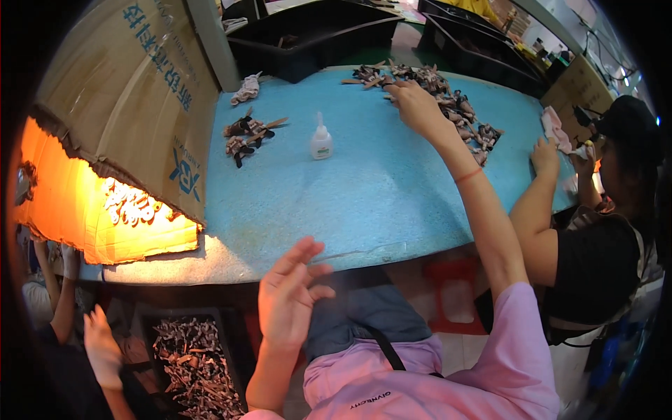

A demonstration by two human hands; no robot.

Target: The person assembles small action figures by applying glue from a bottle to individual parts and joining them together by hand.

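My right hand (418, 110) reaches across the blue tabletop (343, 210) to a heap of small brown, black and pinkish figures (458, 108). Its fingers are drawn together at the heap's left part; what lies between the fingertips is hidden. Over the near edge of the table, my left hand (288, 297) hovers with its fingers apart and nothing in it. A small white squeeze bottle (321, 142) with a pointed nozzle stands upright mid-table. To its left lies a smaller cluster of similar figures (246, 136).
A cardboard box (129, 91) with orange-lit pieces (129, 204) inside borders the left side. Black bins (308, 42) line the far edge. A crumpled cloth (246, 89) lies far left. Below left is a crate of figures (192, 364). Co-workers sit at both sides, one in black (595, 245) at right.
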